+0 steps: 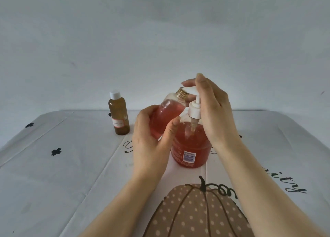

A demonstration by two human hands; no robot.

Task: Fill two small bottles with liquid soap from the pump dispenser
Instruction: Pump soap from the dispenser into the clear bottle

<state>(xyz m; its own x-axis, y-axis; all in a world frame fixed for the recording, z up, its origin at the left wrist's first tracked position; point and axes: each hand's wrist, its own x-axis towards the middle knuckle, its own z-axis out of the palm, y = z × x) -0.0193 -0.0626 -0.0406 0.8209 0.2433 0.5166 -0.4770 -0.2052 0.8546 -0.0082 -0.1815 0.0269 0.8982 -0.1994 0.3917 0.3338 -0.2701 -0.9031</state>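
Far left, a small brown bottle [119,114] w/ a white cap stands up on the tablecloth [53,174], well apart from the hands. The left hand [151,140] has fingers and thumb curled round a clear small bottle [167,111], tipped over, top open, approx. half full of pink soap [160,124]. Its open top is just beside the spout [191,89] of the pump dispenser [192,147], which stands on the cloth. The right hand [214,110] lies on top of the pump, fingers mostly straight, gripping nothing.

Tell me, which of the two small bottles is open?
The tilted bottle gripped by the left hand: its threaded neck is bare. The brown bottle stands apart on the table, white cap on.
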